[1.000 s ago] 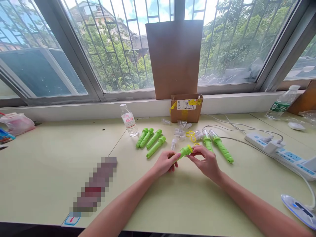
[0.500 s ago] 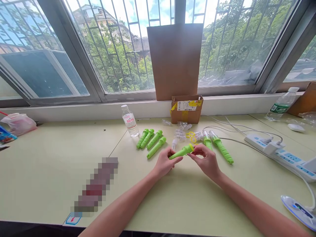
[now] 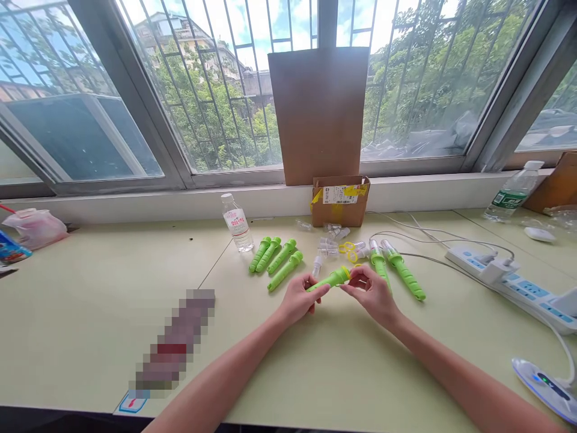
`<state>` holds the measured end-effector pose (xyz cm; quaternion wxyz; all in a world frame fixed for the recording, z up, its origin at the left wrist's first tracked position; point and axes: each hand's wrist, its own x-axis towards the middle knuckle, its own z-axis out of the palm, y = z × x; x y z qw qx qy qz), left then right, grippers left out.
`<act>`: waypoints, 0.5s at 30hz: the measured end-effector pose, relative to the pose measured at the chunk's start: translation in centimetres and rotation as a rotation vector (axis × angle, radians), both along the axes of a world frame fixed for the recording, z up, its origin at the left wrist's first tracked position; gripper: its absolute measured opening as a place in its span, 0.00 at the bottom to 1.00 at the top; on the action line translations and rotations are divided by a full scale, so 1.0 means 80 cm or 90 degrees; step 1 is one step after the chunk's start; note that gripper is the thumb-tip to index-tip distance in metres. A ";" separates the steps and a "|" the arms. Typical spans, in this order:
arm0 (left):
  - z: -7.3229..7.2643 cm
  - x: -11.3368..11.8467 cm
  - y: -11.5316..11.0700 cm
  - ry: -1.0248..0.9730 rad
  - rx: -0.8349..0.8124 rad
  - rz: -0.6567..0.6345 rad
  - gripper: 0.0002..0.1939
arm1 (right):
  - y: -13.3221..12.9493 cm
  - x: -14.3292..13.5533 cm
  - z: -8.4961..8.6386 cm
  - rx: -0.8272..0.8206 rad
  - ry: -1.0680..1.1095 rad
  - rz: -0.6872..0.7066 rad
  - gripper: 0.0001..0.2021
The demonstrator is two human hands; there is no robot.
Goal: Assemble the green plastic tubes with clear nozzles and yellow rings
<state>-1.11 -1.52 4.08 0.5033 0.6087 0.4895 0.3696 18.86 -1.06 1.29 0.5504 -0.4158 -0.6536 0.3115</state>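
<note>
My left hand (image 3: 301, 299) is wrapped round the lower part of a green plastic handle (image 3: 332, 279), which slants up to the right. A yellow ring (image 3: 347, 272) sits at its wide end. There my right hand (image 3: 370, 291) has thumb and fingers pinched on the ring's edge; the fingertips partly hide it. Several more spiral-ridged green handles (image 3: 285, 272) lie to the left. Two green handles with clear tops (image 3: 403, 270) are to the right. Beyond my hands are loose clear plastic pieces (image 3: 328, 246) and yellow rings (image 3: 348, 248).
A small cardboard box (image 3: 340, 213) stands by the window sill, with a water bottle (image 3: 237, 224) to its left. A power strip (image 3: 518, 288) with cables lies at the right, near another bottle (image 3: 514, 191). A blurred-out object (image 3: 175, 343) lies at the front left.
Both hands and the green handle have shifted very slightly left. The grip of each hand looks much the same, and the other things stay where they were.
</note>
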 end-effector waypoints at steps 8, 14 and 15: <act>0.000 -0.002 -0.001 -0.024 -0.035 -0.019 0.23 | -0.002 -0.001 0.002 0.031 -0.041 -0.017 0.13; -0.003 -0.003 0.000 -0.023 -0.068 -0.060 0.22 | -0.007 0.000 0.008 0.052 -0.054 -0.026 0.12; -0.003 -0.003 0.000 -0.020 -0.071 -0.062 0.22 | -0.007 0.000 0.008 0.054 -0.051 -0.021 0.11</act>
